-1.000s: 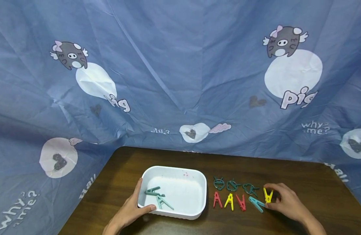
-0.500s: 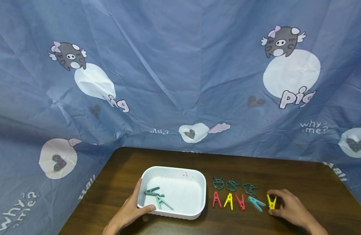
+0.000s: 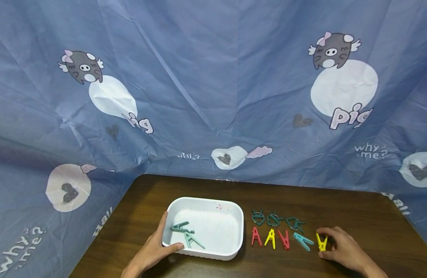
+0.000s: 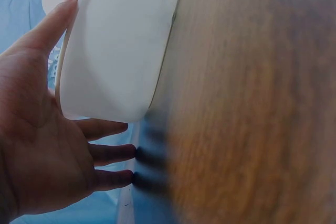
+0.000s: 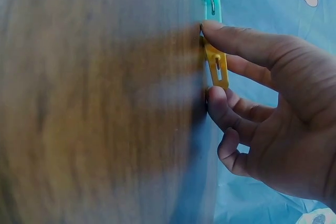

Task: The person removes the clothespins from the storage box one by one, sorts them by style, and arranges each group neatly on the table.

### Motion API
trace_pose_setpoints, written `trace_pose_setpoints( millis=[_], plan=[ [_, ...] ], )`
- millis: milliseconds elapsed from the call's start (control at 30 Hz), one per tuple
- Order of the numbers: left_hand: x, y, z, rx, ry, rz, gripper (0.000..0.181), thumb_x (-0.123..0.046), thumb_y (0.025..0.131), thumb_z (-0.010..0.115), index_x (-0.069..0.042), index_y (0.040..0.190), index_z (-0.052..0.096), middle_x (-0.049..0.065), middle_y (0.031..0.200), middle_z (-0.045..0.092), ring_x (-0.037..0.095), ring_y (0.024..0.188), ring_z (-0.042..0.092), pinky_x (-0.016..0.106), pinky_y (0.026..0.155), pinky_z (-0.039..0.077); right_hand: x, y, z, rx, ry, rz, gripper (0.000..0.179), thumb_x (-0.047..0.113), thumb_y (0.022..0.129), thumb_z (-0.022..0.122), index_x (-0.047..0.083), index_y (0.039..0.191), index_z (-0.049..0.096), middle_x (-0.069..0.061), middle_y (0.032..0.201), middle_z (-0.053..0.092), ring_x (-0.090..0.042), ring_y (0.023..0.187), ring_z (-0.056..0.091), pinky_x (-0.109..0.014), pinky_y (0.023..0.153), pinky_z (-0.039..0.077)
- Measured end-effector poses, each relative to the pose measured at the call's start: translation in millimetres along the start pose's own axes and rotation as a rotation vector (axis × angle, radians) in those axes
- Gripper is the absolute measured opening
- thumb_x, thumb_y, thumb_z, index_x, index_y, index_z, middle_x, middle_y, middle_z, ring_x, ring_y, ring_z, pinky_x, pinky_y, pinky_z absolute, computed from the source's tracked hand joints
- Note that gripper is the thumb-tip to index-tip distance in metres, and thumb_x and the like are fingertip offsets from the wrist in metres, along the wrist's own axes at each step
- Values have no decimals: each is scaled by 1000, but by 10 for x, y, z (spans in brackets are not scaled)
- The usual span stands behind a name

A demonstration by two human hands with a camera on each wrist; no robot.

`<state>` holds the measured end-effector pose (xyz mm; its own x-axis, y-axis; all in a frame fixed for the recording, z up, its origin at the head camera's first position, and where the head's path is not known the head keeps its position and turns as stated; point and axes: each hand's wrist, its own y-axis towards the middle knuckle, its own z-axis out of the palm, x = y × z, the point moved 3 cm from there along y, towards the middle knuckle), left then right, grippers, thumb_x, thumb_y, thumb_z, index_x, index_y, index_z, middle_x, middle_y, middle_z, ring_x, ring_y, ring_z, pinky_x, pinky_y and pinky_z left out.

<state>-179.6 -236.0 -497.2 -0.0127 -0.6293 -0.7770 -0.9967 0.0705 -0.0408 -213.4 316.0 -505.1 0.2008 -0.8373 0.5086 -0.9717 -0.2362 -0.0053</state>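
My left hand (image 3: 151, 250) holds the near left corner of a white plastic tray (image 3: 208, 253), thumb at the front rim and fingers along the left side. Inside lie a dark green clip (image 3: 180, 227) and a pale green clothespin (image 3: 194, 239). At the right end of a row, my right hand (image 3: 347, 249) has a yellow clothespin (image 3: 322, 244) between thumb and fingers, low at the table. The right wrist view shows that yellow clothespin (image 5: 218, 69) from the side, with the thumb at one end and fingertips at the other.
Left of the right hand lie a blue clothespin (image 3: 303, 241), a red one (image 3: 284, 239), another yellow one (image 3: 270, 239) and another red one (image 3: 256, 236). Behind them sit three dark green ring-shaped clips (image 3: 274, 220). A blue printed cloth (image 3: 199, 96) hangs behind the brown table (image 3: 366, 216).
The right hand has shifted the yellow clothespin slightly right and nearer, away from the blue one, with little movement in the last half second. The left hand and tray stay put.
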Motion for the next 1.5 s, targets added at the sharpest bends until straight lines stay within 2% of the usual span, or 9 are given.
trace_pose_setpoints(
  millis=[300,667,800,967,1033,1233,1500],
  plan=[
    [-6,-8,0,0,-1,-6,118,-39,80,83,-9,162,4,23,167,17,44,148,32,60,115,33,-11,3,-10,11,-10,-2,67,31,70,89,6,126,63,-16,113,62,2,67,45,-20,58,40],
    [-8,-13,-15,6,3,4,118,-38,81,83,-12,163,3,25,165,21,46,147,34,61,113,34,28,1,-86,-45,-24,-53,63,31,75,87,3,126,63,-8,102,61,4,64,42,-21,56,38],
    [5,-10,-10,5,-6,1,117,-39,81,82,-13,163,2,24,166,20,46,147,33,61,114,33,72,28,-105,-107,-30,-96,58,30,75,87,4,122,65,-9,103,63,6,64,42,-20,56,38],
    [15,-5,-8,9,-13,3,118,-39,81,82,-14,163,1,23,166,19,45,148,32,60,115,32,151,82,-118,-229,-65,-202,53,25,71,89,5,115,69,-9,102,66,9,66,42,-20,58,38],
    [17,-3,-9,9,-11,6,118,-40,81,82,-14,163,1,23,166,20,44,148,32,60,115,32,191,110,-130,-245,-68,-206,52,25,70,89,5,114,69,-8,101,66,8,66,42,-21,58,37],
    [21,3,-16,9,-14,12,118,-39,81,82,-14,163,1,23,166,21,44,148,32,61,115,31,366,234,-159,-145,-6,-157,54,26,79,84,2,123,65,-12,110,65,6,65,43,-21,57,38],
    [31,-1,-5,4,-6,21,118,-41,80,83,-13,163,2,24,165,21,44,148,32,60,116,31,693,417,-135,-73,66,-207,51,25,85,79,0,127,62,-18,115,62,3,61,44,-21,56,40]
  ],
)
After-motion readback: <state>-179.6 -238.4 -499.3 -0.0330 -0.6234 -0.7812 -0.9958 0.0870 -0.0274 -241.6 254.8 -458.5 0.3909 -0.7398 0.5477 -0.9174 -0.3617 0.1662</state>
